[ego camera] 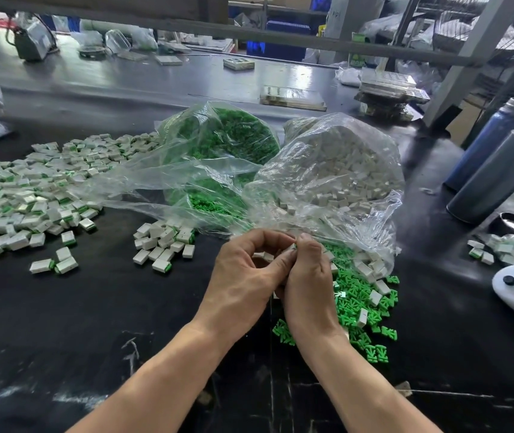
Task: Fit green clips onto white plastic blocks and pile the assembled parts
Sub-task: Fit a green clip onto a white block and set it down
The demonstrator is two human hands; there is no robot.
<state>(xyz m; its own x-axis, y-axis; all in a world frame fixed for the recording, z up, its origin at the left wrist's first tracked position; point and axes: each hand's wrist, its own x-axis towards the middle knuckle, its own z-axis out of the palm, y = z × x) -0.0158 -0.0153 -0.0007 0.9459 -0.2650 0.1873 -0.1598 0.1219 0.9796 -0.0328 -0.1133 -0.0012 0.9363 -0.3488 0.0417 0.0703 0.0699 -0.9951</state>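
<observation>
The grip is made by both hands together: the left hand (243, 273) and the right hand (307, 276) meet at their fingertips and pinch one small white block (290, 247) with a bit of green at its edge, held above the black desk (108, 307). Just right of the grip and partly under it lie loose green clips (371, 310) mixed with some white blocks, and directly behind it stand two clear bags, one of green clips (227, 135) and one of white blocks (343, 164). To the left of the grip is a small heap of assembled parts (163, 245), and far left a big pile (24, 195) of them.
</observation>
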